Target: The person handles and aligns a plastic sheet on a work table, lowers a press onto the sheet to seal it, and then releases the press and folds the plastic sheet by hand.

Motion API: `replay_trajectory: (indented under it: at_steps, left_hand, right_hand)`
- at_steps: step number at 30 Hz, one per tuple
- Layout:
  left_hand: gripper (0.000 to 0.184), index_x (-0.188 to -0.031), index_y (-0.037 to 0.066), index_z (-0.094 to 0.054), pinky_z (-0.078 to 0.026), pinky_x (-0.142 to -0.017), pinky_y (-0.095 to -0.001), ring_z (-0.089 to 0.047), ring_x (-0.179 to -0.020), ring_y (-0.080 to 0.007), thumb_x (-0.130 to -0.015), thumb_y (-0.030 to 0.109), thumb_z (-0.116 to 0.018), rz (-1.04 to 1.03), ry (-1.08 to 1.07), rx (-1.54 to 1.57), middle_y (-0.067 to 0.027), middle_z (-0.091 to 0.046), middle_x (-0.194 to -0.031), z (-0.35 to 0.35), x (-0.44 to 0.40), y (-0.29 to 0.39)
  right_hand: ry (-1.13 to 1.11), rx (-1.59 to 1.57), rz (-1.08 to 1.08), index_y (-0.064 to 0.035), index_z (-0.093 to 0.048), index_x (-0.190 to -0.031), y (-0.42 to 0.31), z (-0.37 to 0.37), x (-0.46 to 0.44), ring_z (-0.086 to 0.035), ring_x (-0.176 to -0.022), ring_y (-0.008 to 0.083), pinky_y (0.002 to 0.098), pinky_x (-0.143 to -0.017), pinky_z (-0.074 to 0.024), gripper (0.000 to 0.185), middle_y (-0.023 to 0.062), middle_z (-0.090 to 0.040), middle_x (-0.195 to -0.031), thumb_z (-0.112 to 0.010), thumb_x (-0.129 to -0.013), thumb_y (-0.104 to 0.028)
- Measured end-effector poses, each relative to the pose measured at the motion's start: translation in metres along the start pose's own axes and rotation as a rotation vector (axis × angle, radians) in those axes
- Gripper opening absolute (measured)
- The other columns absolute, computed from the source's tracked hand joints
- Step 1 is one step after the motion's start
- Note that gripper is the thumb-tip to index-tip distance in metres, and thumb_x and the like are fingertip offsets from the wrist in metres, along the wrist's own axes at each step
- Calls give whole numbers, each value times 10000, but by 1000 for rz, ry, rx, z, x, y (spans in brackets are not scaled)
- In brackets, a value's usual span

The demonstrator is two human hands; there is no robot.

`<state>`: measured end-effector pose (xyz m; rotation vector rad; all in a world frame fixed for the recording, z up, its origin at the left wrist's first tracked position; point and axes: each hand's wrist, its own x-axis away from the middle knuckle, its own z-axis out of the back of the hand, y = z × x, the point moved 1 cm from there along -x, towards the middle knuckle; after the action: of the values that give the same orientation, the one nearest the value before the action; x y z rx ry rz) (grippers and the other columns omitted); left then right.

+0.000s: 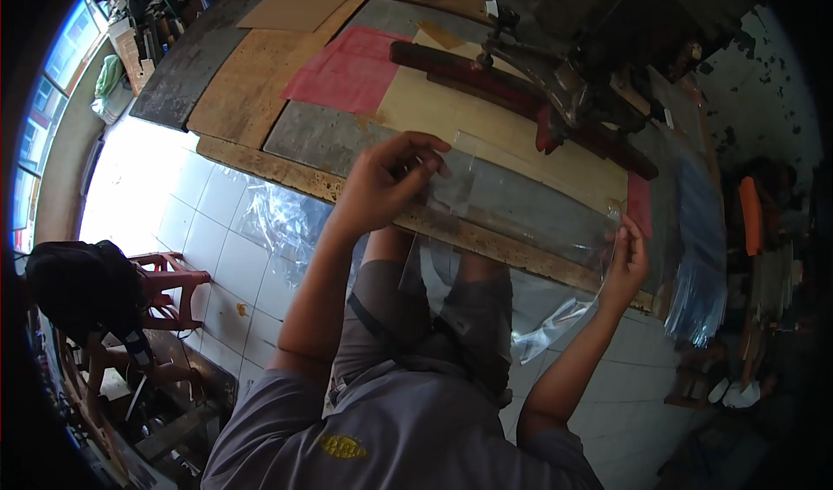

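A clear plastic sheet [529, 199] stretches between my two hands over the front edge of the worktable, its lower part hanging toward my lap. At its left end my left hand [395, 177] has curled fingers, with thumb and fingertips closed at the plastic. My right hand [626, 269] pinches the right end near the table's corner. Just beyond the sheet, a long dark-red bar [512, 95] on a metal arm crosses the table above a cream-coloured strip [468, 121]. The sheet's exact outline is hard to see through its transparency.
Red sheeting [347, 69] and brown boards [252, 73] cover the table's left side. A stack of clear plastic bags [698, 247] hangs at the right edge. Loose plastic [282, 221] lies below the front edge. A red stool [178, 286] with a black bag [87, 286] stands left.
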<state>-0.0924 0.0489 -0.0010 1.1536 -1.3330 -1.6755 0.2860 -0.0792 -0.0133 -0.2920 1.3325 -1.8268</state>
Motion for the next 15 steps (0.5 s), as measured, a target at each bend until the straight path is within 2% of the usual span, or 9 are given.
replay_trajectory:
  at_steps: [6,12,15]
  left_hand:
    - [312,-1291,14,-666,-511,-745,-229,-616,-798,-47,-982,54,-677,-39,-38,-71,-25,-746,-1071,-2,0,6]
    - [287,-1242,18,-677,-507,-737,-227,-623,-793,-45,-966,87,-718,-97,-54,-156,-33,-745,-1072,-1,0,12]
    - [260,-1197,15,-675,-507,-710,-228,-634,-764,-43,-957,93,-735,-28,-77,-150,-28,-743,-1030,0,1,4]
  right_hand:
    - [12,-18,22,-68,-727,-1261,-4,-1,0,-600,-820,51,218,-733,-434,284,-4,-690,-904,-628,-1067,-250]
    - [0,-65,-12,-77,-730,-1250,-6,-2,1,-559,-762,35,205,-678,-417,271,-16,-674,-858,-627,-1067,-249]
    - [28,-31,36,-84,-730,-1251,-4,-2,1,-540,-741,30,203,-663,-410,267,-18,-671,-846,-626,-1068,-249]
